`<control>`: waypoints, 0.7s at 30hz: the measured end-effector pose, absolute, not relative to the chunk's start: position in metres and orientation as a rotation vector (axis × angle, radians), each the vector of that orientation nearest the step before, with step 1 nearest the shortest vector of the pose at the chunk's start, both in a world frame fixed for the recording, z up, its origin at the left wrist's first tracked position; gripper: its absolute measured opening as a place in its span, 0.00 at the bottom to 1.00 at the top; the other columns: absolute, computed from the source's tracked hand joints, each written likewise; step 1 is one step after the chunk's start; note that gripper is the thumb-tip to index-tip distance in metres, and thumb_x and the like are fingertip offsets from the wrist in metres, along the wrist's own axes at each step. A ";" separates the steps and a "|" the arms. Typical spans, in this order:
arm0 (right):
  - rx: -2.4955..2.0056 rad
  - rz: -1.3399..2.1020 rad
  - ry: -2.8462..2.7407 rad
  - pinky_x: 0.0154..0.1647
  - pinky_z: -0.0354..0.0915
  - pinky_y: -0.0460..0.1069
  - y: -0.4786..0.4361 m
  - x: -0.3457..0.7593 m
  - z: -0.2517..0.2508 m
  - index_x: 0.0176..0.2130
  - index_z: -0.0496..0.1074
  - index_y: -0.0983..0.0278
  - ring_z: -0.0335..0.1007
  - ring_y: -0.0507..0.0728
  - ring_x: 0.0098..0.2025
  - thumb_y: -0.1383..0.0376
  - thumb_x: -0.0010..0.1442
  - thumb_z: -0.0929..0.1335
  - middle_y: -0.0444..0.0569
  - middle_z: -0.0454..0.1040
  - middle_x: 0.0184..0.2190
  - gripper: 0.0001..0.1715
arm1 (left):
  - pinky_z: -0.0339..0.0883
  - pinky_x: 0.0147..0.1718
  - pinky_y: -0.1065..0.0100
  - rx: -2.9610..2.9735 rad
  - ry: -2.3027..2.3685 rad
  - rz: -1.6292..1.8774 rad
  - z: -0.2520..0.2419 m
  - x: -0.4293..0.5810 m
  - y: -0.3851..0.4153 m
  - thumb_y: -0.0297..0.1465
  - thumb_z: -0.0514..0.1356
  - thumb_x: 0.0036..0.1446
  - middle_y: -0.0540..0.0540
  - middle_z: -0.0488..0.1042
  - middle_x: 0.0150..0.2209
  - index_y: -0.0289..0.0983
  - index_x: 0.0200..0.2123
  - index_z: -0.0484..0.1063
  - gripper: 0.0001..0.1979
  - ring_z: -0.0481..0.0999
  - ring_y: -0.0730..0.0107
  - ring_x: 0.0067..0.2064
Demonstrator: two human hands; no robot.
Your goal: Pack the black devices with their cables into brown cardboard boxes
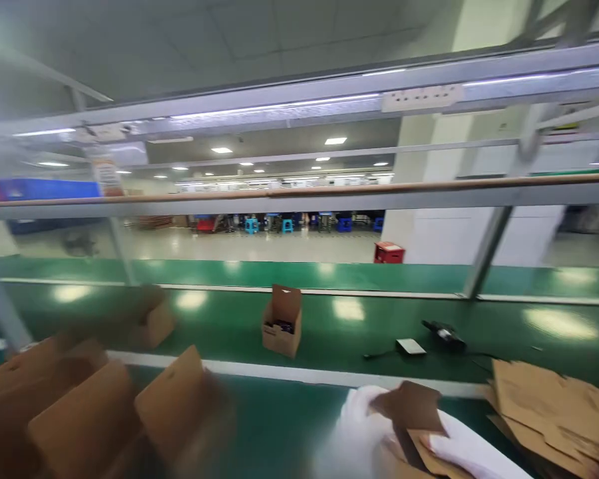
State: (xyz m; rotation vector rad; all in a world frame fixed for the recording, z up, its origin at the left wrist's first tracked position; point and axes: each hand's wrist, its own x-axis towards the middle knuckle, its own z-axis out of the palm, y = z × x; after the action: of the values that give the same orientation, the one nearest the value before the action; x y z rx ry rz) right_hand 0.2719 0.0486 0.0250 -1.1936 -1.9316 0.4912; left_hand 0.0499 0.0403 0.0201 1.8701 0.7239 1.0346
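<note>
Cardboard blank (410, 407) sits low at the near edge of the green counter (279, 426), one flap raised, only half folded as we judge it. Our gloved left hand (362, 426) and right hand (472, 447) touch it; blur hides whether they grip. Formed cartons (80, 419) stand left, flat blanks (554, 406) lie right.

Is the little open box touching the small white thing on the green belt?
Apart. The head view shows a wide strip of bare green belt between the little open box and the small white thing.
</note>
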 end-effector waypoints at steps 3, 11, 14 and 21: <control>-1.185 1.036 -2.039 0.58 0.58 0.63 0.040 0.299 0.047 0.58 0.66 0.63 0.61 0.69 0.58 0.44 0.56 0.63 0.58 0.66 0.57 0.39 | 0.56 0.54 0.48 1.888 0.658 1.047 0.015 0.050 0.036 0.51 0.62 0.47 0.38 0.65 0.50 0.42 0.39 0.68 0.22 0.65 0.46 0.53; -1.508 1.049 -2.471 0.47 0.66 0.56 0.032 0.262 0.111 0.60 0.64 0.61 0.70 0.69 0.49 0.58 0.40 0.73 0.52 0.74 0.49 0.48 | 0.62 0.45 0.53 1.933 0.511 1.043 0.019 0.043 0.030 0.54 0.67 0.35 0.41 0.67 0.41 0.40 0.35 0.68 0.29 0.67 0.53 0.43; -1.590 0.847 -2.512 0.35 0.68 0.51 0.022 0.238 0.106 0.58 0.65 0.59 0.73 0.65 0.39 0.60 0.39 0.73 0.48 0.77 0.39 0.45 | 0.63 0.43 0.54 1.927 0.508 1.058 0.017 0.040 0.032 0.54 0.65 0.39 0.40 0.66 0.41 0.41 0.39 0.70 0.29 0.68 0.53 0.42; -1.697 0.472 -2.491 0.36 0.69 0.54 0.022 0.235 0.085 0.61 0.63 0.60 0.75 0.65 0.38 0.66 0.44 0.66 0.52 0.78 0.40 0.42 | 0.64 0.45 0.54 1.942 0.420 1.091 0.019 0.038 0.035 0.56 0.65 0.36 0.41 0.67 0.42 0.44 0.54 0.65 0.42 0.69 0.52 0.45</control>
State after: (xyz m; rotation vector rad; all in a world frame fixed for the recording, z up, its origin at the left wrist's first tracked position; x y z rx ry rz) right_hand 0.2348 0.0219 0.0850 -1.6968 -2.4915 0.4723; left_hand 0.0384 0.0347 0.0189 1.9419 0.4199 1.0907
